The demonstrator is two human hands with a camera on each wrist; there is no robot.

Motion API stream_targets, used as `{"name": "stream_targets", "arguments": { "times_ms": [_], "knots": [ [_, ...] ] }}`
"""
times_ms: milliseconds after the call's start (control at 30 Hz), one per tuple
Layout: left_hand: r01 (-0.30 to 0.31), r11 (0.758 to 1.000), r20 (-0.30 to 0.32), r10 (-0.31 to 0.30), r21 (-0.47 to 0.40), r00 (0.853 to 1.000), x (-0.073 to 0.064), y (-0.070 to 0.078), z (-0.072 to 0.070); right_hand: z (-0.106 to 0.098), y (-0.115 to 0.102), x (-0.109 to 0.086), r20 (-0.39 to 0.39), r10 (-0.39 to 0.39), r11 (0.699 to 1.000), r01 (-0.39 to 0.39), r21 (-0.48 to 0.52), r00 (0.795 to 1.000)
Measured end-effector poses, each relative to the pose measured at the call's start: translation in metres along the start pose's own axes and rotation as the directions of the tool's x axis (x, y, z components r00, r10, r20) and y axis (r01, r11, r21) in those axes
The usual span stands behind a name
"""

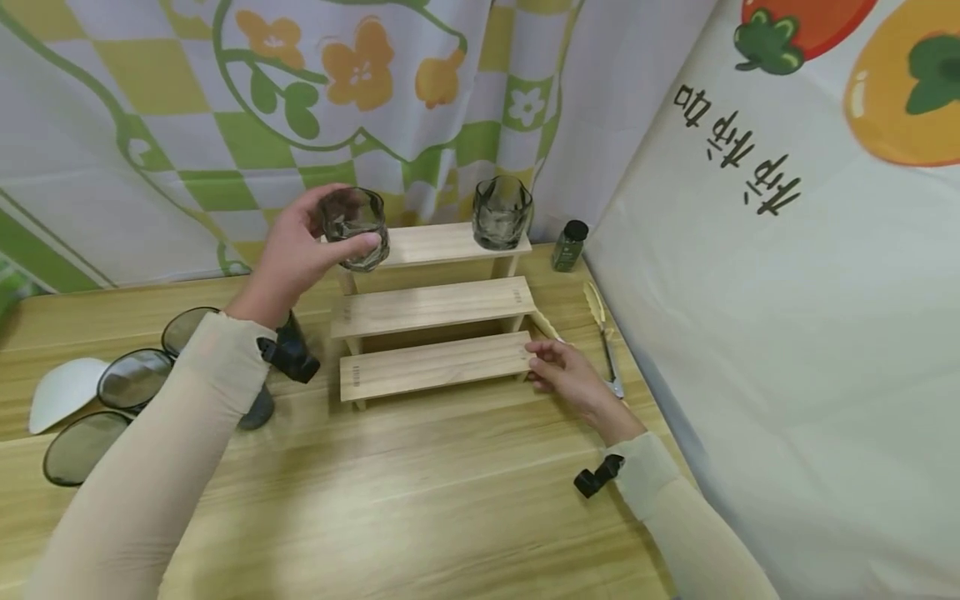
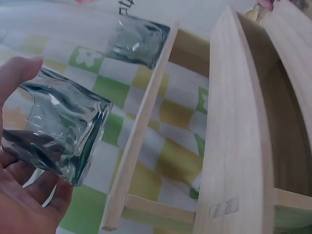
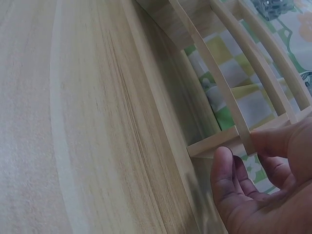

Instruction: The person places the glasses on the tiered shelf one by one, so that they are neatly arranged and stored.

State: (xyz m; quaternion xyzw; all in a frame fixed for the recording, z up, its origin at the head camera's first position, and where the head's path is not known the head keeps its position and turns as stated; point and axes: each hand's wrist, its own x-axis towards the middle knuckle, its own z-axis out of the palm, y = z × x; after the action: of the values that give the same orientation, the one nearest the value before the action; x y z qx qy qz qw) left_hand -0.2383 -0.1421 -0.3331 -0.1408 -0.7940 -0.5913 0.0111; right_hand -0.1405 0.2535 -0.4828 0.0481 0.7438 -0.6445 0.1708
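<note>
My left hand (image 1: pixel 296 242) grips a smoky, wavy-sided drinking glass (image 1: pixel 355 221), thumb on the near side. In the head view the glass overlaps the left end of the top board; in the left wrist view this glass (image 2: pixel 58 122) is tilted and apart from the wood. A matching second glass (image 1: pixel 501 217) stands on the right end of that board. The three-step wooden shelf (image 1: pixel 438 367) stands on the table. At the right end of its lowest board, my right hand (image 1: pixel 573 379) pinches the wood between thumb and fingers, closer in the right wrist view (image 3: pixel 273 190).
Right of the shelf lie metal tongs (image 1: pixel 609 358) with yellowish tips, and a small dark bottle (image 1: pixel 570 246) stands behind them. At left are several dark, see-through oval items (image 1: pixel 135 379) and a white rounded object (image 1: pixel 63 392). A patterned curtain (image 1: pixel 247 150) hangs behind; a white cloth wall (image 1: pixel 750 317) borders the right.
</note>
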Motion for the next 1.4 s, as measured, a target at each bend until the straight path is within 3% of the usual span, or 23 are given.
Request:
{"name": "stream_targets", "arguments": {
  "times_ms": [167, 433, 733, 967, 1067, 1167, 1267, 1400],
  "knots": [
    [0.006, 1.0, 0.019, -0.006, -0.018, 1.0, 0.013, -0.005, -0.001, 0.001, -0.001, 0.0, 0.006, -0.003, 1.0, 0.003, -0.01, 1.0],
    [0.027, 0.999, 0.025, -0.027, -0.038, 0.999, 0.017, -0.011, -0.005, 0.003, -0.004, -0.003, 0.014, -0.003, 1.0, 0.003, -0.019, 1.0],
    [0.068, 0.989, 0.16, -0.047, -0.129, 0.986, 0.02, -0.013, -0.015, 0.003, -0.004, -0.003, -0.003, 0.007, 1.0, -0.007, 0.012, 1.0],
    [0.103, 0.993, 0.164, -0.094, -0.051, 0.982, 0.017, -0.016, -0.021, 0.002, -0.001, -0.003, -0.006, 0.006, 1.0, -0.006, 0.005, 1.0],
    [0.093, 0.996, 0.134, -0.093, 0.008, 0.987, 0.006, -0.018, -0.024, 0.002, 0.001, -0.003, -0.011, 0.005, 1.0, -0.005, -0.004, 1.0],
    [0.041, 0.998, 0.08, -0.044, 0.037, 0.996, -0.013, -0.019, -0.03, 0.001, 0.002, -0.002, -0.013, 0.007, 1.0, -0.007, 0.0, 1.0],
    [-0.023, 1.0, 0.008, 0.023, 0.014, 1.0, -0.039, -0.022, -0.037, 0.001, 0.003, 0.0, -0.01, 0.008, 1.0, -0.008, 0.013, 1.0],
    [-0.083, 0.997, -0.073, 0.082, 0.001, 0.994, -0.077, -0.026, -0.044, 0.0, 0.002, 0.001, -0.004, 0.002, 1.0, -0.002, 0.018, 1.0]
  ]
}}
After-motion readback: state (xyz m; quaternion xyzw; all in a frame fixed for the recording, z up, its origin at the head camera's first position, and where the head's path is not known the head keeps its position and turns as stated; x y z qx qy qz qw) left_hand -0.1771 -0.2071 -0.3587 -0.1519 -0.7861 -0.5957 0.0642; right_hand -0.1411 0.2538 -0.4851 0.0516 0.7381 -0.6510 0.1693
